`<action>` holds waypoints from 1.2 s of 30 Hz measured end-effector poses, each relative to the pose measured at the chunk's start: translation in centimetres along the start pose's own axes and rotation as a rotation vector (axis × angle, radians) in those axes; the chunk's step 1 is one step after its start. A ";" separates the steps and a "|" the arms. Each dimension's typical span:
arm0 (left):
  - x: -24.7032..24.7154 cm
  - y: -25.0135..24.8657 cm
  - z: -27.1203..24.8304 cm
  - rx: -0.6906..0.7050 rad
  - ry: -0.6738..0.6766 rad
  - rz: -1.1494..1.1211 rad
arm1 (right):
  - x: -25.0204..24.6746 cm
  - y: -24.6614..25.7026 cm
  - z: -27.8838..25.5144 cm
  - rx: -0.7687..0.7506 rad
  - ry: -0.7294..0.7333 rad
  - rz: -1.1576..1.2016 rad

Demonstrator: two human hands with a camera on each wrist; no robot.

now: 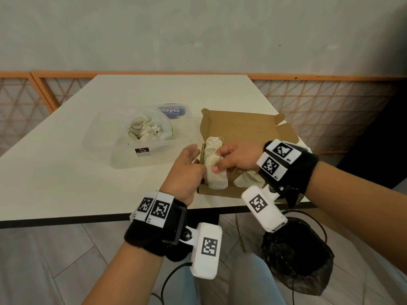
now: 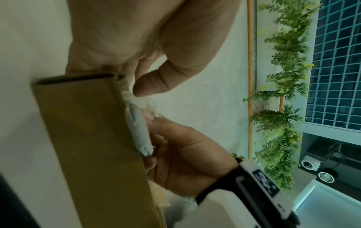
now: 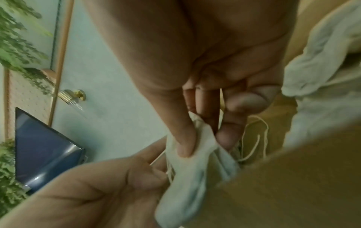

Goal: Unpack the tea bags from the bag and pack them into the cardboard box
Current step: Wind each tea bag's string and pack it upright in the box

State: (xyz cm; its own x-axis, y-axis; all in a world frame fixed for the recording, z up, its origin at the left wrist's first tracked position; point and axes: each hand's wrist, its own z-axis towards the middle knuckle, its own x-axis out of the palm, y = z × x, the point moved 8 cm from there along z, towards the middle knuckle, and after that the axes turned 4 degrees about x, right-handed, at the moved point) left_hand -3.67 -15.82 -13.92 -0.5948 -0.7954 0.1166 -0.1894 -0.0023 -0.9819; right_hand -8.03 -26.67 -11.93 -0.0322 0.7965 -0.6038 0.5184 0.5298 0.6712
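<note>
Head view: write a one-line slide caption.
Right hand pinches a white tea bag into the open brown cardboard box; left hand rests open at its edge.

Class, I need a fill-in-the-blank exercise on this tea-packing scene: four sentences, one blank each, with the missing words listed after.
1. The right hand pinches a tea bag over the cardboard ____.
2. The box has its lid ____.
3. The unpacked tea bags lie in a clear plastic ____ to the left of the box.
4. The left hand rests at the box's ____ wall.

Missing words: box; open; bag; left
</note>
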 end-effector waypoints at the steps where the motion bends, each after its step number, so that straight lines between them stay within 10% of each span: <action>1: -0.1 0.2 0.0 -0.003 -0.006 -0.021 | 0.0 -0.1 0.3 0.012 -0.028 -0.018; 11: -0.3 0.9 -0.1 -0.007 -0.029 -0.156 | -1.7 0.4 -0.9 0.009 -0.343 -0.102; 17: -0.2 1.1 0.0 -0.008 -0.045 -0.198 | -0.3 -2.2 -3.0 0.140 -0.192 0.062; 36: -0.2 1.5 0.0 -0.025 -0.106 -0.230 | 0.9 -1.9 -2.5 0.026 -0.344 -0.029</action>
State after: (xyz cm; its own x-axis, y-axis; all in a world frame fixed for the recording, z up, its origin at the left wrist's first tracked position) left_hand -3.83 -15.68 -15.44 -0.4485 -0.8350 0.3189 -0.3301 -0.1768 -0.9272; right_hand -11.17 -26.20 -12.67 0.2403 0.6341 -0.7350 0.5429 0.5399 0.6433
